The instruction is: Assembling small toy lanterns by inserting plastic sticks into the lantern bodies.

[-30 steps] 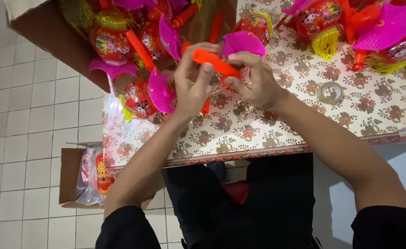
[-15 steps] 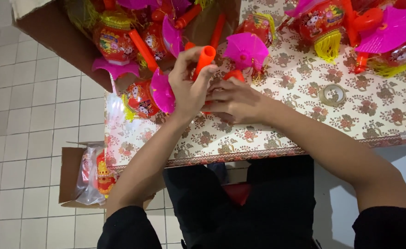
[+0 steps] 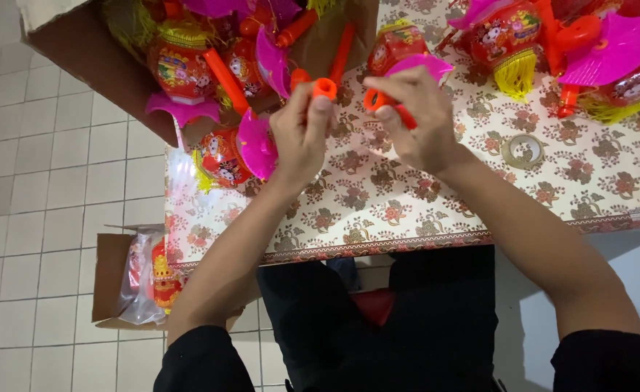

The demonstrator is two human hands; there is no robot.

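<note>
Hands raised over the middle of a table covered with a cream floral-patterned cloth (image 3: 378, 196). Left hand (image 3: 302, 134) closed around a short orange plastic tube (image 3: 323, 88), held upright with its round open end showing above the fingers. Right hand (image 3: 418, 120) closed on a second orange plastic tube (image 3: 378, 101), tilted, its open end turned toward the first. The 2 tubes are near each other, not touching, both held above the cloth.

Back-left corner: an open brown cardboard box (image 3: 87, 51) overhangs the table edge, packed with red-and-yellow plastic lanterns (image 3: 178, 62), magenta fan-shaped pieces (image 3: 269, 58) and more orange sticks. One lantern with a magenta fan (image 3: 236, 152) lies by the left edge, just beside the left hand. Back-right corner: more red lanterns with yellow tassels (image 3: 509, 43) and a large magenta fan (image 3: 614, 47). A roll of clear tape (image 3: 522, 150) lies flat to the right of the right hand.

On the tiled floor at left, a smaller cardboard box (image 3: 113, 279) holds lanterns in clear plastic bags (image 3: 146, 279).
</note>
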